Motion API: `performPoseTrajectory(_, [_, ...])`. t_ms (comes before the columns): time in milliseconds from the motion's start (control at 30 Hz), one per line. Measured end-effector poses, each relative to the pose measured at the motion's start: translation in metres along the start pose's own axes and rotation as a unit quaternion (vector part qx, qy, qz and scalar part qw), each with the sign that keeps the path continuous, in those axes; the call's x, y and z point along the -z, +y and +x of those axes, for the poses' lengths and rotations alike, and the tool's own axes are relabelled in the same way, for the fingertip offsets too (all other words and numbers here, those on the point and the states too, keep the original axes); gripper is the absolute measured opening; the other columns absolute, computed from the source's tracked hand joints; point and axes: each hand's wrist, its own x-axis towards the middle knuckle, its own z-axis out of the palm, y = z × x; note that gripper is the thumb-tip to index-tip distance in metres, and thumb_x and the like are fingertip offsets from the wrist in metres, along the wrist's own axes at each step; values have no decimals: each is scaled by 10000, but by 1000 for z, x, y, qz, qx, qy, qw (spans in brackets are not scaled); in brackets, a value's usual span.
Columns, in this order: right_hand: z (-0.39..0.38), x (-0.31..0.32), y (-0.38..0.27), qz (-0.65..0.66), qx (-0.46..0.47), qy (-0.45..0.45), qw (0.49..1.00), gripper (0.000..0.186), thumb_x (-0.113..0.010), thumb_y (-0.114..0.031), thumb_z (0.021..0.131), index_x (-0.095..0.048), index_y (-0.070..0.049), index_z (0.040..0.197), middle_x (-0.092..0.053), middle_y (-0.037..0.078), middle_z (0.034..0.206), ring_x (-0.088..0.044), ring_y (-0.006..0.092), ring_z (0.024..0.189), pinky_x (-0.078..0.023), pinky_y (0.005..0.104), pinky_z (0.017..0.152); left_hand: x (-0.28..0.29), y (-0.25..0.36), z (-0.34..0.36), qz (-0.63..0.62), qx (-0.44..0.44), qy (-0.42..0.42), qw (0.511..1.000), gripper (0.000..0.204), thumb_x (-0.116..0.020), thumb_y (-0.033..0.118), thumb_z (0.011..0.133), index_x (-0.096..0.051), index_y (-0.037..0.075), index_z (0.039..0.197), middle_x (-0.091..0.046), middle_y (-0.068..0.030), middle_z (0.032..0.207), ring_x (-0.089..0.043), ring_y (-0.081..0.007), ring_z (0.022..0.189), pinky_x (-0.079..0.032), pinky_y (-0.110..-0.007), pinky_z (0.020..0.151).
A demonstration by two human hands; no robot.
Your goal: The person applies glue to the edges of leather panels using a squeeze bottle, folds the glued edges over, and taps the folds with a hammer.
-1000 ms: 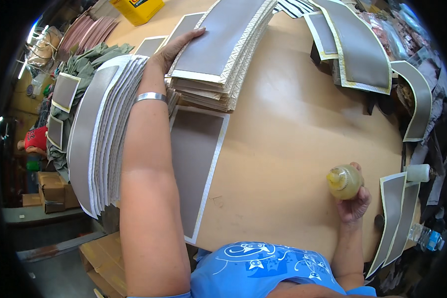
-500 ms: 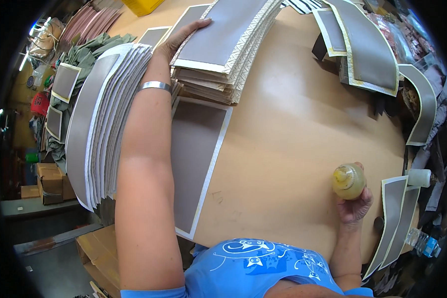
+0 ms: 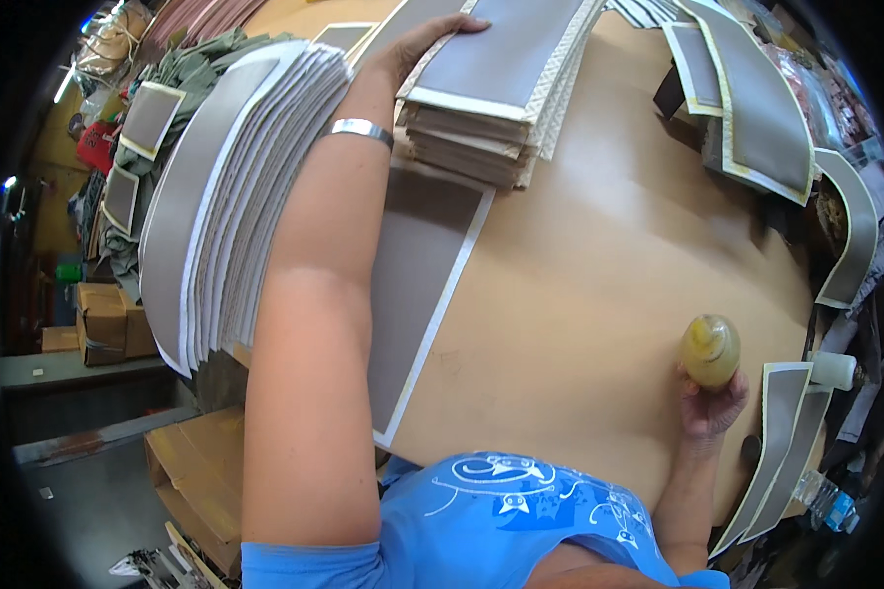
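Note:
My left hand [image 3: 432,47] grips the left edge of a stack of grey panels with pale borders [image 3: 501,59], one finger on top and the others hidden. Under my left forearm, a single grey panel with a white edge [image 3: 422,265] lies flat on the table, its upper end beneath the stack. In my right hand [image 3: 714,402] is a rounded, translucent squeeze bottle [image 3: 710,350] with yellowish contents, held above the table's right side.
A fanned row of grey panels [image 3: 201,196] stands left of my arm. Curved panels [image 3: 766,108] hang over the far right edge, and two more [image 3: 781,452] lie at the near right. Cardboard boxes [image 3: 201,471] stand at lower left. A water bottle [image 3: 830,501] is at lower right.
The whole view has shifted. The stack under my left hand has slid slightly right over the flat panel. The bottle in my right hand has tipped a little and moved slightly.

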Motion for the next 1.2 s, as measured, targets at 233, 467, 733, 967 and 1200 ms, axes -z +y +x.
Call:
performPoseTrajectory(233, [-2, -9, 4, -15, -12, 16, 1000, 590, -631, -195, 774, -363, 50, 1238, -397, 231, 1145, -436, 355, 940, -560, 347, 655, 47, -24, -53, 276, -340, 344, 830, 326, -551, 68, 805, -544, -33, 1115, -605, -200, 995, -620, -222, 823, -494, -204, 703])
performPoseTrajectory(467, [0, -16, 3, 48, -46, -28, 997, 502, -606, -163, 797, -405, 41, 1208, -414, 242, 1148, -434, 380, 983, -554, 390, 705, -92, -117, -234, 627, -205, 173, 731, 299, -605, 101, 719, -520, 48, 1001, -513, -151, 1106, -558, -334, 958, -490, -398, 769])
performPoseTrajectory(733, [3, -23, 8, 27, -41, -86, 995, 510, -597, -174, 804, -398, 81, 1198, -464, 288, 1121, -484, 447, 1018, -563, 412, 750, -92, -130, -248, 684, -174, 142, 694, 306, -473, -63, 740, -485, 11, 1037, -478, -143, 1147, -592, -336, 841, -509, -397, 703])
performPoseTrajectory(967, [-9, -42, -8, 101, -12, -125, 987, 422, -634, -152, 775, -491, 24, 1131, -445, 254, 1161, -424, 427, 1074, -550, 415, 776, -113, -133, -276, 649, -302, 74, 694, 380, -490, -23, 747, -490, -7, 1128, -501, -160, 1183, -598, -313, 932, -511, -379, 727])
performPoseTrajectory(1200, [-22, -55, -32, 54, 93, -139, 984, 373, -616, -149, 783, -513, 41, 1087, -495, 241, 1111, -440, 452, 1070, -552, 412, 762, -218, -125, -239, 552, -440, -44, 707, 422, -496, 76, 823, -432, 51, 1240, -476, -190, 1214, -548, -365, 1028, -503, -386, 769])
